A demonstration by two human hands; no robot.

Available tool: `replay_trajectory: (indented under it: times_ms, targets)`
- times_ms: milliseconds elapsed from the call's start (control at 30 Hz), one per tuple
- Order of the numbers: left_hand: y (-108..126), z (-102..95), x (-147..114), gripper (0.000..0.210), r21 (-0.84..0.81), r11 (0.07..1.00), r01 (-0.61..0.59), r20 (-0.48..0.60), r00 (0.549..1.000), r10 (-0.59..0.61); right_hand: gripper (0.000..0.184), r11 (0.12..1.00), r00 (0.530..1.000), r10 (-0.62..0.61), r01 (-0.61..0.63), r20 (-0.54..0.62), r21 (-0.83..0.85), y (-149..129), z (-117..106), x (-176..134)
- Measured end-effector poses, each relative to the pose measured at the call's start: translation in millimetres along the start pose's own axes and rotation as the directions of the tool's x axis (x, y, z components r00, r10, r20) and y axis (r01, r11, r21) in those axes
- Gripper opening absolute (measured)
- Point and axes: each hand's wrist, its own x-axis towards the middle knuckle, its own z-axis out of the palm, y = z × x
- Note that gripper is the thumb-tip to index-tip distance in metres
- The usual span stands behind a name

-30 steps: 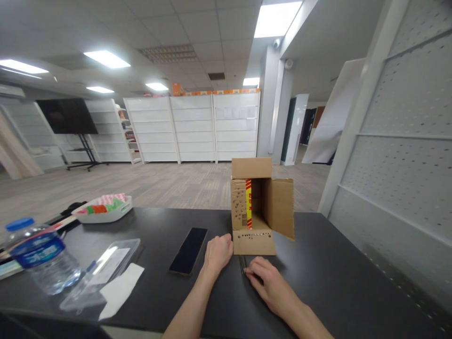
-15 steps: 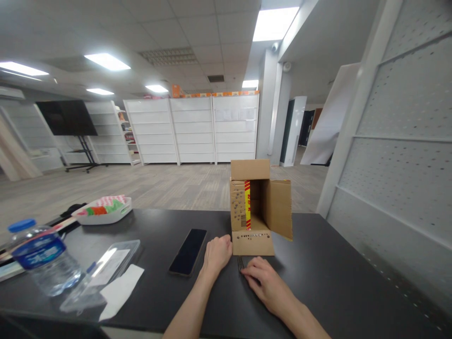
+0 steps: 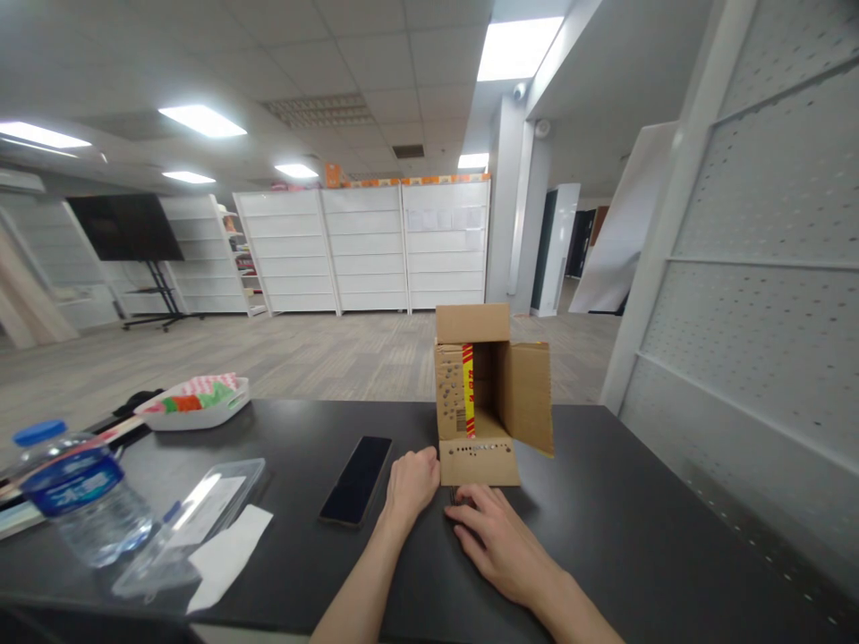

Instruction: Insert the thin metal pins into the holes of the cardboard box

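Note:
A cardboard box (image 3: 522, 385) stands on the black table, open toward me, with its front flap (image 3: 480, 463) lowered. The flap bears a row of small shiny dots, and more dots mark the left panel beside yellow-and-red tape. Against the flap's left edge rests my left hand (image 3: 412, 483), its fingers curled closed; anything inside them is hidden. Just in front of the flap lie thin dark metal pieces (image 3: 454, 495), too small to identify and mostly covered. My right hand (image 3: 493, 537) reaches over them, fingertips at the pieces, thumb and fingers apart.
A black phone (image 3: 355, 481) lies left of my left hand. Farther left are a white paper (image 3: 232, 556), a clear plastic case (image 3: 228, 492), a water bottle (image 3: 84, 496) and a white basket (image 3: 201, 416). A perforated panel (image 3: 758, 358) stands at the right.
My right hand has shifted slightly forward and left, now covering most of the thin metal pieces. My left hand stays beside the box flap.

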Motion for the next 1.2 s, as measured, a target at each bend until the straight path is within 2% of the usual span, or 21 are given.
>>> replay_trajectory:
  times_ms: [200, 467, 633, 1200]
  targets:
    - [-1.4, 2.8, 1.5, 0.028, 0.006, 1.0, -0.013, -0.01, 1.0, 0.013, 0.027, 0.999, 0.999, -0.048, 0.048, 0.021, -0.002, 0.3, 0.7, 0.6]
    - [-0.8, 1.0, 1.1, 0.029, 0.008, 1.0, -0.002, 0.016, 1.0, 0.002, 0.026, 0.995, 0.998, -0.062, 0.059, 0.034, 0.085, 5.9, 7.4, 0.3]
    - [-1.0, 1.5, 1.2, 0.028, 0.026, 0.999, -0.026, -0.015, 1.0, 0.026, 0.026, 0.993, 0.998, -0.05, 0.047, 0.03, 0.108, 6.2, 8.3, 0.7]
    - [-2.9, 5.0, 2.3, 0.028, 0.037, 0.999, -0.03, -0.015, 0.999, 0.031, 0.027, 0.996, 1.0, -0.015, 0.013, 0.025, 0.085, 3.5, 6.4, -0.2]
